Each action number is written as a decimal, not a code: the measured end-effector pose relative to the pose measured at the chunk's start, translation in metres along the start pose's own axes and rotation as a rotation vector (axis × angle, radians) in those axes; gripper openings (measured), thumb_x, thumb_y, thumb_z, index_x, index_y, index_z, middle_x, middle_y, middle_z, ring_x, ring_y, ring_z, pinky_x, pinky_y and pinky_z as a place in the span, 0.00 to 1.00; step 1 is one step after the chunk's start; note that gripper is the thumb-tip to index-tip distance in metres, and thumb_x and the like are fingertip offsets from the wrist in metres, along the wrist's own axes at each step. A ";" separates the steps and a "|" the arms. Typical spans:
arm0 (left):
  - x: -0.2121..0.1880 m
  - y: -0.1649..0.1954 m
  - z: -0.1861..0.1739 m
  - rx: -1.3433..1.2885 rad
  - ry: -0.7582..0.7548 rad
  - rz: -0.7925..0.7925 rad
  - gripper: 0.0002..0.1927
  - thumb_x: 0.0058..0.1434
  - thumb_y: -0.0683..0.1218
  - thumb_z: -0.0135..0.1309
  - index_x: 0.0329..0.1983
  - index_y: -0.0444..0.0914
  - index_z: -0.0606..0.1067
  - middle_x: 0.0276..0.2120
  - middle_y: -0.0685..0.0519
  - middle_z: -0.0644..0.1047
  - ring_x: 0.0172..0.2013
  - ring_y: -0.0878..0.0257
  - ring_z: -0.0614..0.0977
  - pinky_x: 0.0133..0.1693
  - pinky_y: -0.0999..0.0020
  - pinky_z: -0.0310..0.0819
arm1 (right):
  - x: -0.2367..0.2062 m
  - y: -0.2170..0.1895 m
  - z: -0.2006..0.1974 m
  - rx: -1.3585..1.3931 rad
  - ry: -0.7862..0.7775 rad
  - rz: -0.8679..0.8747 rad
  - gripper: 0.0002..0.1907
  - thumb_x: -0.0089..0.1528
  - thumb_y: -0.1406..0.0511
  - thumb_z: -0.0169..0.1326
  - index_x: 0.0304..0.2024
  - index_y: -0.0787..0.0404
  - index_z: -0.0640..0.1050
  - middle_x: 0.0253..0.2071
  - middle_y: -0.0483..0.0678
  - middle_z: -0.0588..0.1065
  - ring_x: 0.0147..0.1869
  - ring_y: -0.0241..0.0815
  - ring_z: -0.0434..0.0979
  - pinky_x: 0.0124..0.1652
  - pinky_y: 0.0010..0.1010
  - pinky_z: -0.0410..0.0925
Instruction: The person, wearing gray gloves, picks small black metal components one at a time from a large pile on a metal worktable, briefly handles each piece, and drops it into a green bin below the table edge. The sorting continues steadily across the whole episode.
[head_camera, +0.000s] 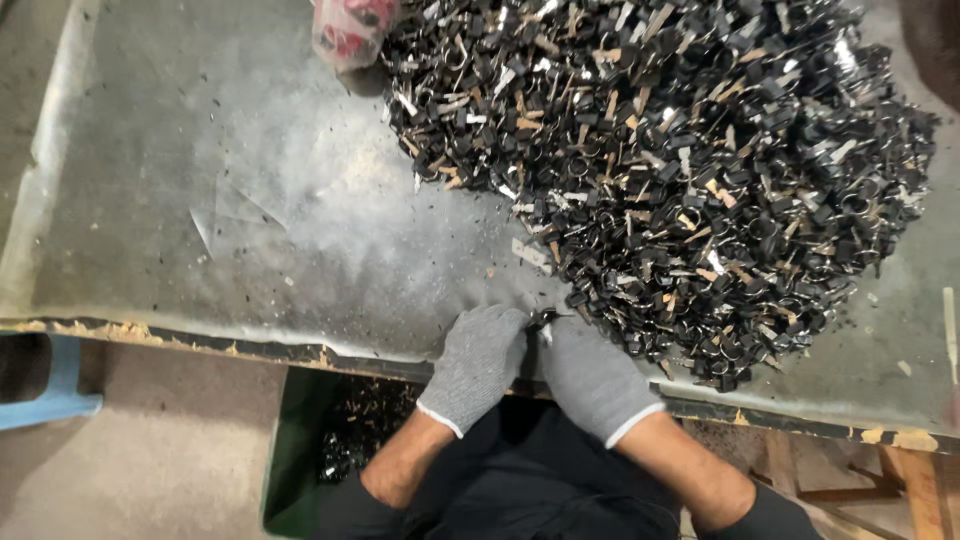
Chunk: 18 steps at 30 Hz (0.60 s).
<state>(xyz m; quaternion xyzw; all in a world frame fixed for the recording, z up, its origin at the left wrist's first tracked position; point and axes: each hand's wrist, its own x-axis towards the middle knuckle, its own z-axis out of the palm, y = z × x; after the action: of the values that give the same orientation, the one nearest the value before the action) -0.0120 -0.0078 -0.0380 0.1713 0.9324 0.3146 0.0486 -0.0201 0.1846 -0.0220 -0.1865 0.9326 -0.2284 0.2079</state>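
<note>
Counted: two gloved hands, left (478, 362) and right (592, 375); one heap of small black-and-metal parts (680, 170), uncountable; one red-and-white bag (350, 30).

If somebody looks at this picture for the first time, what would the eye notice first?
First, the huge pile of small black and metal parts covering the upper right of the dusty grey table. Next, the two grey-gloved hands at the table's near edge: the left hand and right hand meet around one small dark part. Below the edge, a green bin holds more dark pieces.
</note>
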 end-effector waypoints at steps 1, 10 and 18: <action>-0.002 0.000 0.000 -0.036 0.084 0.049 0.11 0.57 0.39 0.51 0.43 0.36 0.76 0.38 0.43 0.78 0.42 0.42 0.78 0.45 0.48 0.70 | 0.001 0.004 -0.008 0.065 -0.099 -0.035 0.11 0.65 0.65 0.46 0.42 0.66 0.75 0.38 0.62 0.77 0.36 0.63 0.82 0.34 0.49 0.74; -0.013 0.001 0.010 0.124 0.056 0.074 0.16 0.56 0.37 0.52 0.48 0.34 0.75 0.37 0.45 0.76 0.42 0.46 0.77 0.47 0.51 0.69 | -0.006 -0.029 0.008 -0.114 -0.173 0.396 0.13 0.72 0.62 0.42 0.52 0.64 0.69 0.37 0.58 0.79 0.40 0.55 0.85 0.38 0.44 0.78; -0.011 0.006 0.008 0.073 0.104 0.045 0.13 0.57 0.39 0.54 0.46 0.37 0.75 0.36 0.46 0.76 0.42 0.47 0.78 0.46 0.51 0.69 | 0.004 -0.013 -0.008 0.179 -0.009 0.195 0.18 0.64 0.62 0.51 0.53 0.65 0.68 0.46 0.63 0.77 0.48 0.65 0.79 0.46 0.54 0.72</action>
<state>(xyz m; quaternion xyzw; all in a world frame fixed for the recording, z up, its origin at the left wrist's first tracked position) 0.0021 -0.0028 -0.0414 0.1772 0.9405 0.2897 -0.0131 -0.0242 0.1747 -0.0098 -0.0767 0.9213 -0.2887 0.2488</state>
